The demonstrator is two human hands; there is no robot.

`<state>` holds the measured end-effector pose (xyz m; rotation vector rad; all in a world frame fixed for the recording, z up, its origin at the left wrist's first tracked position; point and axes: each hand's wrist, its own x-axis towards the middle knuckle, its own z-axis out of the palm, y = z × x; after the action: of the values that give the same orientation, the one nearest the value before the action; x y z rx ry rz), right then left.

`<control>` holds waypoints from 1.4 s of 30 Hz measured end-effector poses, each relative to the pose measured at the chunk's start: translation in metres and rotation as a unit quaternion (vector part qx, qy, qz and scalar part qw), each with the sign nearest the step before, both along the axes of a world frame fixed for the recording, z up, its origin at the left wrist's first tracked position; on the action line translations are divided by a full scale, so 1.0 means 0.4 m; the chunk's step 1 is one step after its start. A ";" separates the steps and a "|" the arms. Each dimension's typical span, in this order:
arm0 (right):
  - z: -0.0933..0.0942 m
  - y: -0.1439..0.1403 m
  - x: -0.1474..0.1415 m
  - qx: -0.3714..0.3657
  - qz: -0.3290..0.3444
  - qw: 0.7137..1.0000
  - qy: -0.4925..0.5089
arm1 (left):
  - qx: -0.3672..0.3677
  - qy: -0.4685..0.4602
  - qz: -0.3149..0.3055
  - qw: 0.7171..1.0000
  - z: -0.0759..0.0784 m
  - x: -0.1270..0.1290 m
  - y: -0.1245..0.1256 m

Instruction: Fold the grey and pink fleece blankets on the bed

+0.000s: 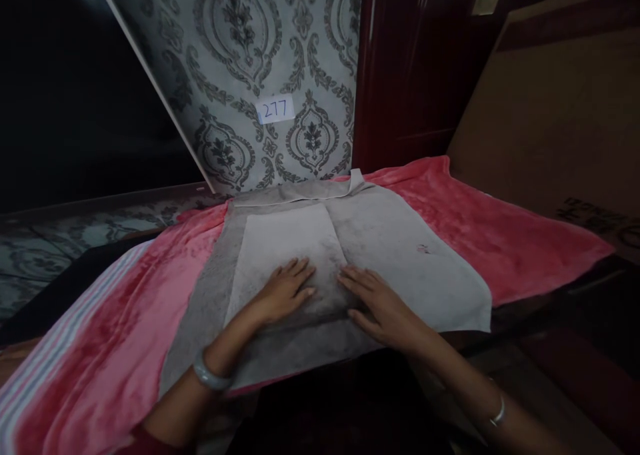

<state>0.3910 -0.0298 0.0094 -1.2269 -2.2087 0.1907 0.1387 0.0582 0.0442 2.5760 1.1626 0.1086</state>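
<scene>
Pressing flat, fingers spread, the left hand and right hand lay on the grey towel, its long axis running crosswise over the pink blanket.

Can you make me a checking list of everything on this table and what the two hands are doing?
Surface: a pink fleece blanket covers the table; it has a striped edge at the left.
Things in hand: a grey towel lies flat on the blanket, with a lighter folded panel on top of it.
Clutter: nothing seen.
Hands: left hand and right hand lie palm down, fingers spread, pressing on the towel; each wrist has a bracelet.
Cables: nothing seen.
Surroundings: patterned wallpaper with a paper label reading 277, a dark red door and a brown cardboard sheet to the right.
</scene>
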 end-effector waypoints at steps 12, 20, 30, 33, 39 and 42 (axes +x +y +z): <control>-0.058 0.042 -0.088 -0.075 0.079 0.990 -0.095 | 0.055 0.061 -0.186 0.979 -0.017 0.157 0.227; -0.106 0.057 -0.075 -0.038 0.115 0.988 -0.095 | 0.072 0.037 -0.196 0.977 -0.019 0.137 0.410; -0.207 0.096 -0.079 0.173 0.078 0.973 -0.134 | 0.065 -0.003 -0.112 0.992 -0.072 0.186 0.637; -0.203 0.097 -0.074 0.177 0.073 0.972 -0.139 | 0.146 0.018 -0.014 0.989 -0.058 0.190 0.618; -0.147 0.072 -0.070 0.053 0.113 0.984 -0.129 | 0.225 0.071 0.088 0.968 0.051 0.159 0.509; -0.101 0.052 -0.041 -0.027 0.118 0.987 -0.109 | 0.184 0.056 0.100 0.976 0.086 0.069 0.347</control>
<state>0.3744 -0.0089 -0.0308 -1.0535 -2.5547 0.2193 0.1661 0.1970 0.0784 2.7998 1.5724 0.2470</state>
